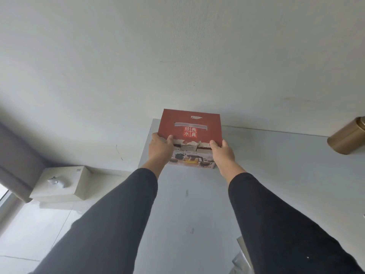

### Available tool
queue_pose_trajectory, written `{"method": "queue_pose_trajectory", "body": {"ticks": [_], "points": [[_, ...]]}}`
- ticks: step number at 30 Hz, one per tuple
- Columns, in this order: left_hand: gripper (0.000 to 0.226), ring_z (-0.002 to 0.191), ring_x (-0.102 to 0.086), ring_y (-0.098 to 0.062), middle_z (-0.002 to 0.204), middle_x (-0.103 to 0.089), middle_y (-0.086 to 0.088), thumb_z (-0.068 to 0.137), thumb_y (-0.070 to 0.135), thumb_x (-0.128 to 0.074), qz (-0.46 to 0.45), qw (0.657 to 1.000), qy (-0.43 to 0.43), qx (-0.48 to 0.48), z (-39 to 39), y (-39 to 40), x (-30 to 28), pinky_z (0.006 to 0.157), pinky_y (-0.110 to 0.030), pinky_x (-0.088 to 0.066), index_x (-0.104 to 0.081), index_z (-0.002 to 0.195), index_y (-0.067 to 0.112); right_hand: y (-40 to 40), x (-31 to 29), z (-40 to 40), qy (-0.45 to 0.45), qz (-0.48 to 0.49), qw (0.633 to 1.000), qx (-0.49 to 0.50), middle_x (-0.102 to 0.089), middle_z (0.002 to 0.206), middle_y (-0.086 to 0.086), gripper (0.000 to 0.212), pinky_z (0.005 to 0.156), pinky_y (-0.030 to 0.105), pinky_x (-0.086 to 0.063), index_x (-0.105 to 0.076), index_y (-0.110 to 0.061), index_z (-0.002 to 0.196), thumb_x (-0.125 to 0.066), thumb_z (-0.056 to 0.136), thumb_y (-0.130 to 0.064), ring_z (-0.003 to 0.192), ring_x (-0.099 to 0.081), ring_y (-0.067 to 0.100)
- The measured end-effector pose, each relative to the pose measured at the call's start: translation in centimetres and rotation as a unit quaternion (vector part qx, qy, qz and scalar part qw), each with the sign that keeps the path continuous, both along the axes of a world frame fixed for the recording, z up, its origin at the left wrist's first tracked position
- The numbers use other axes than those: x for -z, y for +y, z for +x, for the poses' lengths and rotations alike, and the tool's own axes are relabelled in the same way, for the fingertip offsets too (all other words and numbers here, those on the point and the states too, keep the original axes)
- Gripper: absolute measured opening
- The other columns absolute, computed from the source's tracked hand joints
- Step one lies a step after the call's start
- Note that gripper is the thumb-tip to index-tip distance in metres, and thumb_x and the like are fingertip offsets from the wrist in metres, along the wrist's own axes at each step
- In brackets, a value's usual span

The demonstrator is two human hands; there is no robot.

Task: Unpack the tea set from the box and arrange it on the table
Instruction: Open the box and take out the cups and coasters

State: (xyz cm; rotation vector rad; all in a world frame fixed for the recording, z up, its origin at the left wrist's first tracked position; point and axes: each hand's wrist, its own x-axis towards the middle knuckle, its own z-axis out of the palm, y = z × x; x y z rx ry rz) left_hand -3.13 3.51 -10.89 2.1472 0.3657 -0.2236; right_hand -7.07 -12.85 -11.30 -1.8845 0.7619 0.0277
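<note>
Tea-set box (190, 127), red cardboard with a printed picture panel on its near side, sits between the two hands at the far end of the pale surface (276, 155), close to the wall. The left hand (160, 148) grips its near left corner, thumb hooked over the top edge; the right hand (223, 152) grips the near right corner the same way, fingers hidden round the side.

Judging by the contents pictured, a glass teapot and small dark cups, the load is probably fragile and may shift or rattle inside, so the box wants to stay level and come down gently. The cardboard looks thin and is torn along the near top edge, between the thumbs, so that edge would be a poor place to pull; support from the sides or beneath seems safer. A slot across the lid looks like a carry handle.

On the lid a red square carries four white characters, 经典水具. A small pale emblem sits above the slot; the script line over the picture is too blurred to read.

Right of the right hand, well apart, a brass-coloured tin (347, 137) stands at the frame edge. Left of and below the left hand lies a white tissue box (63, 182).
</note>
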Motion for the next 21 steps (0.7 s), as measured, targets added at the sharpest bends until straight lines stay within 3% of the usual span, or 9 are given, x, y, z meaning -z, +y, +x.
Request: {"method": "queue_pose_trajectory", "body": {"ticks": [4,10,12,14,17,19,21], "points": [[0.043,0.104,-0.058,-0.027,0.115,-0.057,-0.007,0.098,0.039,-0.043,0.013,1.000,-0.007,-0.002,-3.0,0.4,0.3,0.074,-0.033,-0.043,-0.039,0.130,0.009,0.3,0.2,-3.2,0.002,-0.003,1.000,-0.004,-0.055,0.132,0.001,0.046,0.093,0.033,-0.043,-0.040,-0.019,0.140,-0.042,0.098,-0.037,0.116,-0.054,0.025],[0.048,0.107,-0.056,-0.026,0.114,-0.056,-0.003,0.097,0.042,-0.044,0.014,0.999,-0.034,-0.012,-6.4,0.7,1.2,0.075,-0.030,-0.040,-0.037,0.134,0.012,-0.3,0.8,-6.0,0.015,-0.025,0.998,-0.049,-0.056,0.133,0.001,0.046,0.093,0.033,-0.045,-0.041,-0.020,0.139,-0.041,0.097,-0.040,0.117,-0.055,0.024],[0.052,0.110,-0.055,-0.025,0.121,-0.056,-0.003,0.096,0.043,-0.046,-0.003,0.999,-0.044,-0.008,-6.8,1.0,1.3,0.078,-0.029,-0.041,-0.035,0.137,0.013,-0.5,0.6,-6.1,0.026,-0.064,0.995,-0.076,-0.051,0.138,0.003,0.052,0.097,0.035,-0.044,-0.034,-0.018,0.143,-0.042,0.097,-0.041,0.122,-0.051,0.026],[0.055,0.114,-0.053,-0.023,0.126,-0.054,-0.002,0.095,0.043,-0.049,-0.021,0.998,-0.052,0.000,-7.0,1.3,1.4,0.083,-0.030,-0.042,-0.033,0.141,0.016,0.1,0.3,-6.2,-0.013,-0.168,0.983,-0.075,-0.044,0.141,0.006,0.057,0.101,0.038,-0.041,-0.032,-0.015,0.144,-0.049,0.094,-0.037,0.127,-0.045,0.026],[0.062,0.124,-0.048,-0.021,0.137,-0.048,0.002,0.093,0.038,-0.056,-0.043,0.996,-0.074,0.009,-7.5,1.6,1.5,0.091,-0.028,-0.039,-0.028,0.145,0.020,2.0,0.3,-7.3,-0.122,-0.350,0.928,-0.029,-0.051,0.120,0.009,0.035,0.088,0.038,-0.042,-0.055,-0.012,0.115,-0.063,0.085,-0.028,0.113,-0.048,0.027],[0.067,0.128,-0.045,-0.018,0.142,-0.045,0.003,0.091,0.034,-0.061,-0.052,0.994,-0.092,0.008,-7.7,1.7,1.6,0.097,-0.027,-0.037,-0.026,0.147,0.020,3.5,1.0,-8.1,-0.166,-0.402,0.900,-0.018,-0.055,0.101,0.009,0.015,0.074,0.036,-0.043,-0.062,-0.011,0.088,-0.068,0.078,-0.021,0.097,-0.053,0.031],[0.068,0.128,-0.046,-0.018,0.142,-0.045,0.003,0.090,0.033,-0.063,-0.052,0.994,-0.095,0.010,-7.8,1.9,1.6,0.099,-0.028,-0.038,-0.026,0.146,0.020,4.6,1.9,-8.7,-0.179,-0.409,0.894,-0.021,-0.055,0.091,0.009,0.010,0.067,0.034,-0.042,-0.064,-0.012,0.079,-0.071,0.073,-0.015,0.087,-0.056,0.032]]}}
